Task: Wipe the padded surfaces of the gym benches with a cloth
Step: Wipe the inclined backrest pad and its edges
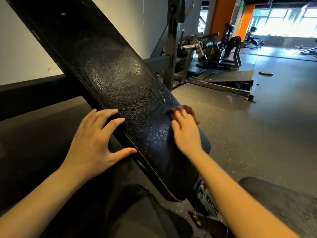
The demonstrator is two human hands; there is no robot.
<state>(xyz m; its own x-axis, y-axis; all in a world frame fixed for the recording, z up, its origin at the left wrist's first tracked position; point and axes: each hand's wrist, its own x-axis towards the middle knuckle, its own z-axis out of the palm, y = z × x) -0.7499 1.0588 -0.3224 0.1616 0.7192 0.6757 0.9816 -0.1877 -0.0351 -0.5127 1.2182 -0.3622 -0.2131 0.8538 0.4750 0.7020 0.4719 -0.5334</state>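
- While the pad (120, 86) slopes from upper left down toward me, its black grained cover shows dull smears and one glossy patch mid-length.
- Left hand (96, 143): open, fingers spread. The fingertips rest on the pad's left edge and the thumb lies against its side. It holds nothing.
- Right hand (186, 134): laid flat, fingers straight, pressing the cloth (187, 109) onto the pad. Blur hides whether any finger curls round the fabric.
- Cloth: reddish-brown and bunched. It sits at the right edge of the pad's lower part, and some of it shows beyond my fingertips.
- Handling, as I judge it: the cloth is soft and light and apt to crumple or slip. I would pin it under a flat palm, with the fingertips on its leading edge, not pinch it.
- The pad looks firm under a slightly slick skin. It is fixed to the frame (169, 48), so it should take pressure without shifting, and the left hand serves as a brace.
- Background: other machines stand well apart across the floor (240, 126).
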